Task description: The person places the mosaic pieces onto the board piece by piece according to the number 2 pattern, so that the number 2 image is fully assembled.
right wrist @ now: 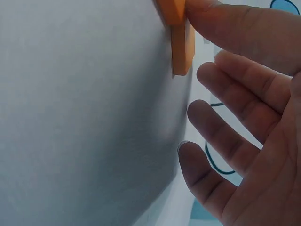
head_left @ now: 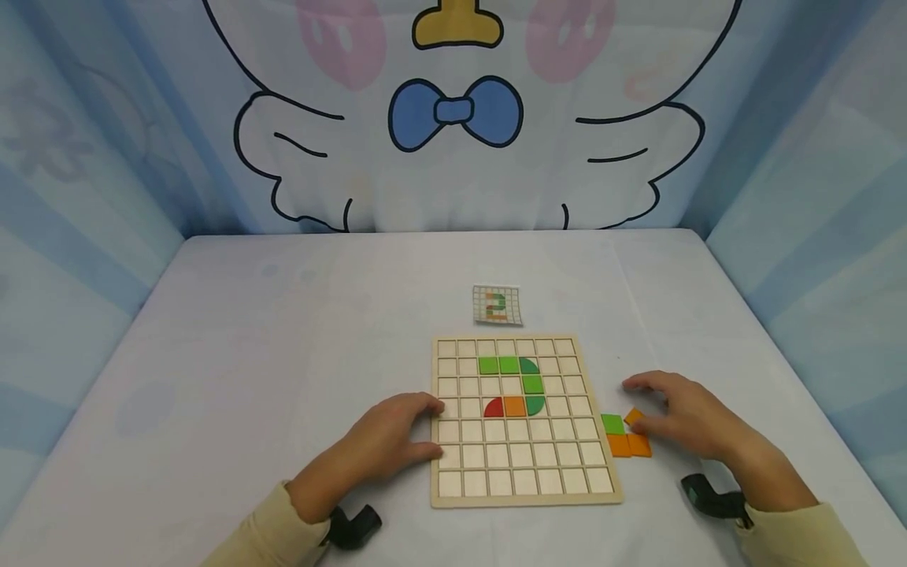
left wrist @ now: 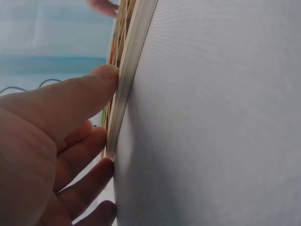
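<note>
A wooden grid board lies on the white table. In its cells sit three light green squares, two dark green quarter-rounds, a red quarter-round and an orange square. My left hand touches the board's left edge with thumb and fingertips spread along it. Beyond the right edge, my right hand has its fingers apart, its thumb touching an orange tile. Beside that thumb lie a green square, two orange squares and a turned orange tile.
A small card with a printed grid and coloured figure lies just behind the board. Around the white table hang blue and white curtains, the back one carrying a cartoon drawing. Each wrist wears a black device.
</note>
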`<state>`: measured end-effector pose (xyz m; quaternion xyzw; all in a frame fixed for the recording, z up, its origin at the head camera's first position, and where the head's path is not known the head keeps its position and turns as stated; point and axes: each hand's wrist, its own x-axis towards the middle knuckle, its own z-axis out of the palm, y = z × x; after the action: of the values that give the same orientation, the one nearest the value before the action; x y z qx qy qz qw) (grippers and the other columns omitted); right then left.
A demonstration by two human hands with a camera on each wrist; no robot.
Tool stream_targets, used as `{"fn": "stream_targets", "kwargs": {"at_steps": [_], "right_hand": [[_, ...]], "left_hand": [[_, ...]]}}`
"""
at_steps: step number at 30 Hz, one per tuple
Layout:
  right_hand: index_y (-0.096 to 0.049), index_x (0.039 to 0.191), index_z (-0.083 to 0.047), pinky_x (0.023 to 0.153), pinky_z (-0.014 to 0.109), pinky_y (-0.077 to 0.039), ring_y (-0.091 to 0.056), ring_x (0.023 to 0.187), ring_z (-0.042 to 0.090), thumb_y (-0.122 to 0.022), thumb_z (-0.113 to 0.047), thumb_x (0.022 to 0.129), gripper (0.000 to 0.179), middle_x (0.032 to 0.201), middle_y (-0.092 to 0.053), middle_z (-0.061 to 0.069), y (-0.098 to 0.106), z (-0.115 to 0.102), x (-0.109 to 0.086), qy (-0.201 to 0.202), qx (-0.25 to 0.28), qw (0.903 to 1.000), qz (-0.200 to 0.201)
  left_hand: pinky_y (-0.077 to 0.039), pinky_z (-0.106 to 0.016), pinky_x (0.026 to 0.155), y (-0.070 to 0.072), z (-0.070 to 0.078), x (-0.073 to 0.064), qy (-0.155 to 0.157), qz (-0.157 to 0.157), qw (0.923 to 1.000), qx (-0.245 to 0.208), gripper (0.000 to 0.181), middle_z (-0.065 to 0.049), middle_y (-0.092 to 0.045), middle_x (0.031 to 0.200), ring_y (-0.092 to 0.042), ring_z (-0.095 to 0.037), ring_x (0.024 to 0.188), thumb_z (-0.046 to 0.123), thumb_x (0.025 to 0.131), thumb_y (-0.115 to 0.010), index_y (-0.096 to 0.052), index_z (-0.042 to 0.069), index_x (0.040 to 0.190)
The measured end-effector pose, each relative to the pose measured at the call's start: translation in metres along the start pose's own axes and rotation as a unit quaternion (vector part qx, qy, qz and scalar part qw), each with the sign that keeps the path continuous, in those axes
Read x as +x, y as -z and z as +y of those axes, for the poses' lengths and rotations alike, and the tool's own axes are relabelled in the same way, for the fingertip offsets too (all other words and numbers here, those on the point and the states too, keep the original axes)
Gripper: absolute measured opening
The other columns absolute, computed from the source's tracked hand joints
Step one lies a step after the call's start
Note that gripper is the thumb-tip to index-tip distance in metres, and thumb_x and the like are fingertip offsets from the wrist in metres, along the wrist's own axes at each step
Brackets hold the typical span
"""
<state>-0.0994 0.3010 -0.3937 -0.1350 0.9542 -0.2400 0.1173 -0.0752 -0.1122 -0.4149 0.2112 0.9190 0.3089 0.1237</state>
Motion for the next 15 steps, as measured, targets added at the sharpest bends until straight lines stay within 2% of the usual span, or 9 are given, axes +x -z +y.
{"fn": "stream_targets", "kwargs": {"at_steps": [8,15], "right_hand": [[-0.064,0.122,0.000,0.088,0.056,-0.048,-0.057,0.104,0.036,-0.084,-0.024,0.079,0.052,0.116,-0.063,0.016,-0.0005,0.0019,0.0010,-0.003,-0.027,0.9995,0.016],[-0.065,0.116,0.000,0.079,0.047,-0.050,-0.057,0.093,0.029,-0.082,-0.022,0.081,0.044,0.102,-0.064,0.008,-0.0005,-0.0007,0.0044,-0.026,-0.035,0.9987,0.026]], "left_hand": [[-0.044,-0.047,0.105,0.0001,0.0002,-0.0011,-0.002,0.004,1.0000,-0.001,0.050,-0.006,-0.065,0.123,-0.056,-0.029,0.123,0.021,0.082,-0.085,-0.063,0.005,0.123],[-0.044,-0.047,0.105,0.0000,0.0006,-0.0009,-0.004,0.006,1.0000,-0.003,0.049,-0.006,-0.065,0.122,-0.057,-0.029,0.123,0.020,0.082,-0.085,-0.063,0.004,0.123]]}}
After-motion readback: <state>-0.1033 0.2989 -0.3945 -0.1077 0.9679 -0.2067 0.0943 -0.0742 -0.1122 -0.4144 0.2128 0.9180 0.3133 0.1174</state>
